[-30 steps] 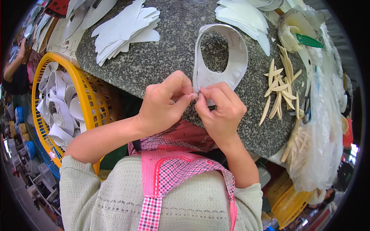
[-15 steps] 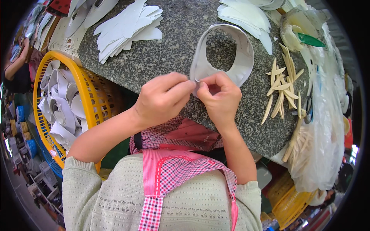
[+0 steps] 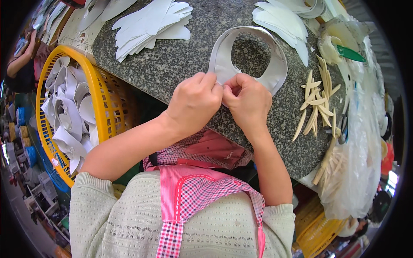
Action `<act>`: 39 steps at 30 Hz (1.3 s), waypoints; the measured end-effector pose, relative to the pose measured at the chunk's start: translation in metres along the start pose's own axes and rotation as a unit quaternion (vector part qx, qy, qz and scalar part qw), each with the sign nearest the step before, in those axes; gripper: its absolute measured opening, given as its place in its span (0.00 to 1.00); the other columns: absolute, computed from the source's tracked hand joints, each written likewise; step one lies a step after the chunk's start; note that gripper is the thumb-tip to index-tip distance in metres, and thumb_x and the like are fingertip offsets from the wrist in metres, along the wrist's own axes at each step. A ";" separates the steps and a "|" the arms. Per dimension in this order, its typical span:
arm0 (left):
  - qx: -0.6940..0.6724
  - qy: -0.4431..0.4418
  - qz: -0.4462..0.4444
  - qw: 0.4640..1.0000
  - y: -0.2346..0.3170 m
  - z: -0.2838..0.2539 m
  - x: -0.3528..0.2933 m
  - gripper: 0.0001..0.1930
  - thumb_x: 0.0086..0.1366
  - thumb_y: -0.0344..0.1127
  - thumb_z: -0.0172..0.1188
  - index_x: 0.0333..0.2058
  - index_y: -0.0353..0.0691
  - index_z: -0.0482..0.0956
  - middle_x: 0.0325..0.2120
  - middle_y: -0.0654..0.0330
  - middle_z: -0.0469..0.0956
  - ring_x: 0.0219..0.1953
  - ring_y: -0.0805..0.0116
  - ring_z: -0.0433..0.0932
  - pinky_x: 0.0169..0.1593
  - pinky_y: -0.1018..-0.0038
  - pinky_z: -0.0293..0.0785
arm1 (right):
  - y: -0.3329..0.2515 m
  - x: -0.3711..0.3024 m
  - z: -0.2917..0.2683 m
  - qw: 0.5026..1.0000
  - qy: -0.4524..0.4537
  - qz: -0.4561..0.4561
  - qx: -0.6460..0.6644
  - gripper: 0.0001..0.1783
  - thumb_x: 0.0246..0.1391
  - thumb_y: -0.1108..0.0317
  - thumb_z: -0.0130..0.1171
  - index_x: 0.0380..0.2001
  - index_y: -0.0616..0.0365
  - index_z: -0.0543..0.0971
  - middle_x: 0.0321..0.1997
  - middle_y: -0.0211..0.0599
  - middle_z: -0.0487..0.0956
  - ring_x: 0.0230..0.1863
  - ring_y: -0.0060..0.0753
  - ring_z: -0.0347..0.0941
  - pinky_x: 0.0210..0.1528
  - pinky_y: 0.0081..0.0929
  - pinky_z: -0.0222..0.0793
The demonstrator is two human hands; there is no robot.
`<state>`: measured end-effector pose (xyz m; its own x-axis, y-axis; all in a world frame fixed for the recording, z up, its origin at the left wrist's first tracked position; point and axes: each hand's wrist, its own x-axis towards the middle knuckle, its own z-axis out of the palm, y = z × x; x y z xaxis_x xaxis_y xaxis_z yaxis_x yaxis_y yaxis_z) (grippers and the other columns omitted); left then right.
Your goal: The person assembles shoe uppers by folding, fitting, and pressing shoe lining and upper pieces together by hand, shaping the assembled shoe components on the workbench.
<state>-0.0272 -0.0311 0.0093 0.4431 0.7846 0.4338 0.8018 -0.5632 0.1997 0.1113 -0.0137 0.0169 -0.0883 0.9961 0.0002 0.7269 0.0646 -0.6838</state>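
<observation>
A white ring-shaped piece that looks like a shoe upper (image 3: 275, 71) stands on the speckled stone worktop in front of me. Its near-left edge is pinched between the fingers of my left hand (image 3: 195, 101) and my right hand (image 3: 247, 102). The two hands meet there, thumbs and fingertips together, and they hide the gripped part of the edge. Further up the worktop at left lies a fanned stack of flat white cut pieces (image 3: 148, 28). A second pile of white pieces (image 3: 284, 23) lies at the far right.
Left of the table, a yellow plastic basket (image 3: 95, 86) holds many white pieces. Narrow cream strips (image 3: 316, 101) lie scattered right of the upper. Beyond them are a glue-crusted tub with a green-handled tool (image 3: 350, 53), a clear plastic bag (image 3: 357, 142) and a wooden handle (image 3: 325, 161).
My left hand has turned and closed more tightly beside my right, still at the upper's near edge. The view has shifted slightly.
</observation>
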 end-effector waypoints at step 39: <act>-0.373 -0.126 -0.185 0.900 -0.056 -0.040 0.016 0.04 0.58 0.25 0.52 0.24 0.35 0.71 0.19 0.59 0.72 0.25 0.71 0.73 0.32 0.76 0.70 | 0.019 -0.007 -0.017 0.988 -0.081 -0.127 0.027 0.05 0.39 0.66 0.59 0.23 0.53 0.79 0.23 0.34 0.74 0.27 0.42 0.72 0.30 0.35 0.67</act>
<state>-0.0813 0.0028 0.0400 0.3539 0.9350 0.0218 0.4625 -0.1952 0.8649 0.1372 -0.0183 0.0157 -0.3753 0.9247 0.0632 0.6302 0.3046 -0.7142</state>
